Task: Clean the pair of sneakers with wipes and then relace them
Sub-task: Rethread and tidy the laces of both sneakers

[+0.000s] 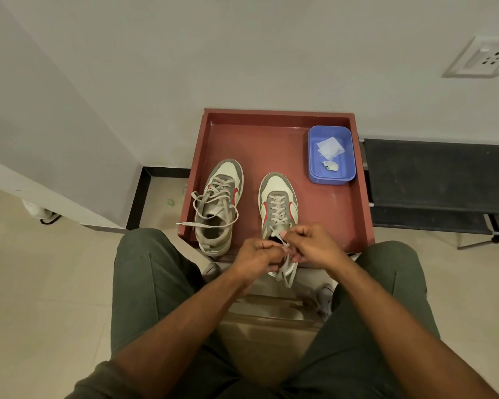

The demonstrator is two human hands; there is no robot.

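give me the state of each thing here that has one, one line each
left sneaker: upright on the red tray, laces loose and untied, one end trailing over the tray edge
right sneaker: upright, laced up the eyelets, lace ends being tied
left hand: pinching a lace end
right hand: pinching a lace end
blue tub: open, holding a flat wipe and a crumpled wipe

Single head-worn view, steeply downward over lap, close above red tray [202, 156].
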